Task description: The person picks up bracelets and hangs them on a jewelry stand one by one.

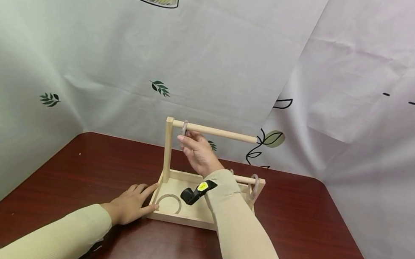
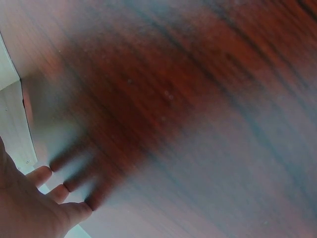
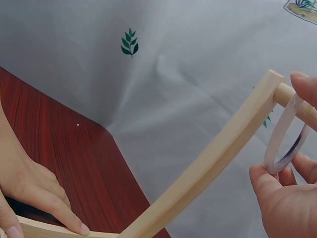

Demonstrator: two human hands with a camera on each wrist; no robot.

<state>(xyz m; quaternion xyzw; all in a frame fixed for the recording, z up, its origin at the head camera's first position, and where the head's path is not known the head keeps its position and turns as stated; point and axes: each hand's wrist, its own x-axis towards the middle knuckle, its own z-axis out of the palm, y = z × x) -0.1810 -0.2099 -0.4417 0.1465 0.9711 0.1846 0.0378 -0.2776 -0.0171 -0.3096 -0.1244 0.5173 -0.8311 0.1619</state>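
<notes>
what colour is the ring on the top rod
Clear, see-through ring, pinched by the right hand; shows best in the right wrist view.

**Lighting and picture quality**

Head view: bright, even, diffuse light; sharp centre, with wide-angle bowing toward the edges. Soft shadows lie under the arms on the bench (image 1: 296, 225). Left wrist view: soft and out of focus throughout, with a broad dark finger shadow and pale sheen on the wood. Right wrist view: well lit, nearest fingers slightly blurred.

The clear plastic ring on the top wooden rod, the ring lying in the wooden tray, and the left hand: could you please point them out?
Clear plastic ring on the top rod (image 3: 282, 134), right wrist view, its left edge.
Clear ring in the wooden tray (image 1: 169, 196), head view, its far rim.
Left hand (image 1: 131, 204), head view, its back.
</notes>
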